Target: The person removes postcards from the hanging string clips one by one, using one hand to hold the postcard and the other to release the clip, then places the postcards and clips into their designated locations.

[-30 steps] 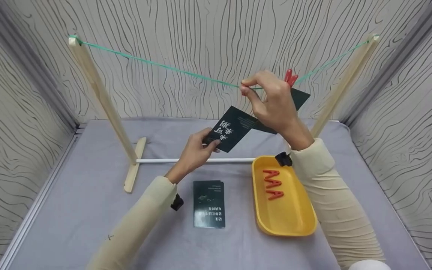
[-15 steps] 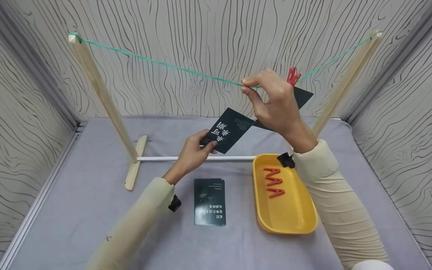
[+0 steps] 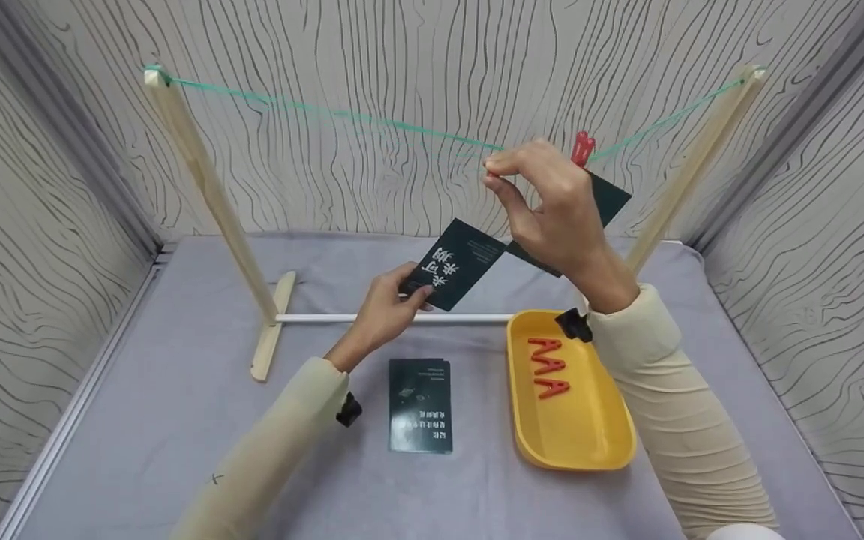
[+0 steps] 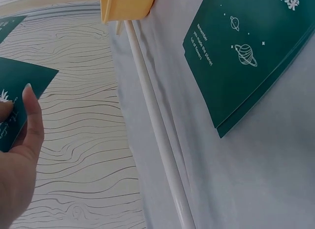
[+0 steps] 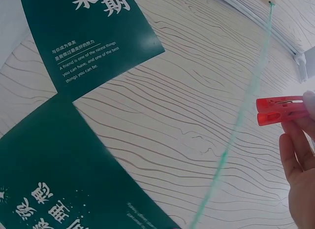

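Note:
My left hand point(image 3: 387, 300) pinches a dark green printed card point(image 3: 466, 259) near its lower left corner, thumb on the printed face. A red clothespin point(image 5: 280, 111) is pinched in my right hand point(image 3: 552, 206), its jaws pointing left in the right wrist view; the hand mostly hides it in the head view. The green string point(image 3: 417, 127) runs behind and just above the right fingertips, apart from the pin. Beyond that hand, another dark green card point(image 3: 609, 201) hangs from the string by a second red clothespin point(image 3: 583, 148), partly covered by the hand.
Wooden posts point(image 3: 203, 180) hold up the string at both ends, with a white rod point(image 3: 349, 319) low between them. A stack of green cards point(image 3: 420, 405) lies on the grey cloth. The yellow tray point(image 3: 574, 442) at right holds several red clothespins point(image 3: 548, 366).
The string has sprung up off the right fingertips and looks blurred. The hanging card and its clothespin have swung a little. Both hands keep their holds, the left shifting slightly left and down.

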A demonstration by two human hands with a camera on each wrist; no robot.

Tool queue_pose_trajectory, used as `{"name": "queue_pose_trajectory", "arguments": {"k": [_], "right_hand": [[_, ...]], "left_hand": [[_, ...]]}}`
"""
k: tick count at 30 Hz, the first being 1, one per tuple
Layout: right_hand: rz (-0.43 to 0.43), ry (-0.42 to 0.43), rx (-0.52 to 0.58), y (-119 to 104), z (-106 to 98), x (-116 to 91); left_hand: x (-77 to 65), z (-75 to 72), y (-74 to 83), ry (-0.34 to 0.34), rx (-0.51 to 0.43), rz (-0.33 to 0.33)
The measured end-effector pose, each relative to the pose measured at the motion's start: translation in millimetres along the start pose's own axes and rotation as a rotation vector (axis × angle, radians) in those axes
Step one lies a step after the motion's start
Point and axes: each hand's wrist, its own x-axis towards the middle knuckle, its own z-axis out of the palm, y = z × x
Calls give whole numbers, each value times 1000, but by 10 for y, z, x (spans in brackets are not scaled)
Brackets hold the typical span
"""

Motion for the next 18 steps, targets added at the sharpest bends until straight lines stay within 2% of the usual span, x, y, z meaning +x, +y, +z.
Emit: {"name": "queue_pose_trajectory", "arguments": {"k": [10,18], "right_hand": [[-17,24,47,-97,-29,-10],[-57,23,37,-214,-73,-8]], "left_hand": [[-32,-5,-35,10,0,-6],[-40,-20,-29,13,-17,2]]}}
